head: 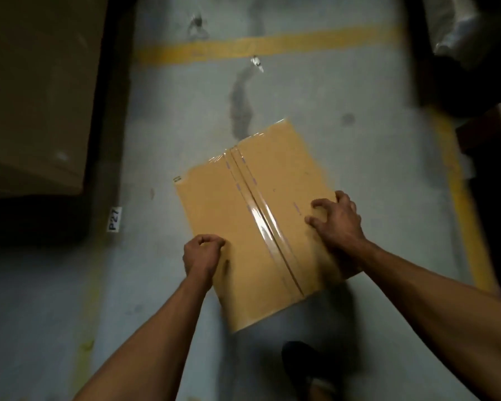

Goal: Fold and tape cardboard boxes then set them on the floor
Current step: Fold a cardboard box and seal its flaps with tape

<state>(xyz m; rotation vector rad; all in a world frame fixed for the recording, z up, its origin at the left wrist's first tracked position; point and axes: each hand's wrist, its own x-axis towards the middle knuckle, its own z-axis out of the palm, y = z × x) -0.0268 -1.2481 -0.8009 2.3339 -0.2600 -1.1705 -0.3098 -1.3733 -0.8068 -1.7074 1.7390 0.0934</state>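
Grey concrete floor (315,96) w/ yellow lines (243,47); big brown carton (35,91) upper left, "P27" label (115,219) beside it.

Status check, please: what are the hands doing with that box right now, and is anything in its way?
Left hand and right hand grip the taped cardboard box at its sides. Box over grey floor. A shoe just below it.

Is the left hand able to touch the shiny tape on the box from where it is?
Probably yes. The left hand sits at the box's near-left edge, and the tape runs down the middle of the top. Only bare cardboard lies between them; the right hand is on the other side.
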